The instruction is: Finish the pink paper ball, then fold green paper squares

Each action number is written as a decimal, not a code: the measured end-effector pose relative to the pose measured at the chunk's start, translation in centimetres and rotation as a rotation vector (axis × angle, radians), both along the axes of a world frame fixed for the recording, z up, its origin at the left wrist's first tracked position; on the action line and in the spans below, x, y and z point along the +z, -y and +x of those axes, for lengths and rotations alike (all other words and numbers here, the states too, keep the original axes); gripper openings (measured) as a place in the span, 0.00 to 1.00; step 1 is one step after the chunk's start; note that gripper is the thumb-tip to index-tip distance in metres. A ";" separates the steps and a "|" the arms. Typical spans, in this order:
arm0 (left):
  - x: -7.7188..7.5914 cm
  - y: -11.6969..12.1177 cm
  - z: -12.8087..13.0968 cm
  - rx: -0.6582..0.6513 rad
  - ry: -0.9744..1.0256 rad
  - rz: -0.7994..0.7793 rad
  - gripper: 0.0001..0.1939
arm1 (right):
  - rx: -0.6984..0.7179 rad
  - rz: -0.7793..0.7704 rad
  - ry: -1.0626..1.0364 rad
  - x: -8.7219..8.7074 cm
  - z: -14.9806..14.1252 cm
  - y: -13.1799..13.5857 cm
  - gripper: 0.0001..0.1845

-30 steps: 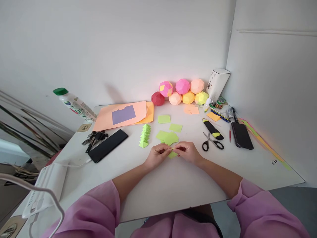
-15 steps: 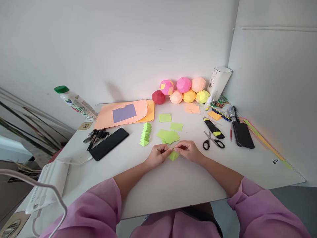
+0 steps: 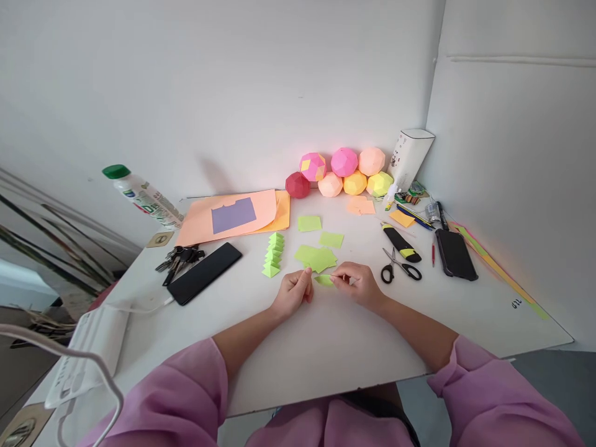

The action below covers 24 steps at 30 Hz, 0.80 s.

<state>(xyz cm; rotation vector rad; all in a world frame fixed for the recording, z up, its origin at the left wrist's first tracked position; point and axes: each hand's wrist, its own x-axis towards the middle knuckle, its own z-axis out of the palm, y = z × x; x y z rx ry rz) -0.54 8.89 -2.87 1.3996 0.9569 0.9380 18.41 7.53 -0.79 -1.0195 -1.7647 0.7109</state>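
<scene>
Between thumb and fingers, my right hand (image 3: 357, 284) pinches a small folded green paper piece (image 3: 323, 280), whose free end points left. My left hand (image 3: 291, 294) is curled closed just left of that piece, thumb upward, apart from it; nothing shows in its fingers. Right behind the hands lies a loose pile of green paper slips (image 3: 317, 258). Two more slips rest farther back, a green slip (image 3: 331, 239) and another green slip (image 3: 310, 223). A row of nested folded green pieces (image 3: 274, 254) stands to the left of the pile.
Scissors (image 3: 399, 267), a utility knife (image 3: 400, 242) and a black phone (image 3: 456, 254) lie to the right. On the left are keys (image 3: 179, 261), a dark phone (image 3: 205, 273), orange sheets (image 3: 195, 223) and a bottle (image 3: 144, 197). Several faceted paper balls (image 3: 344, 162) line the wall.
My left hand has let go of the green paper piece and drawn slightly left. The piece, now in my right hand alone, has turned to point left.
</scene>
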 end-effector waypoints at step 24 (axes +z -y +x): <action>-0.2 -0.4 -0.3 -0.163 0.039 -0.086 0.21 | 0.126 0.269 0.147 -1.4 0.3 -0.7 0.07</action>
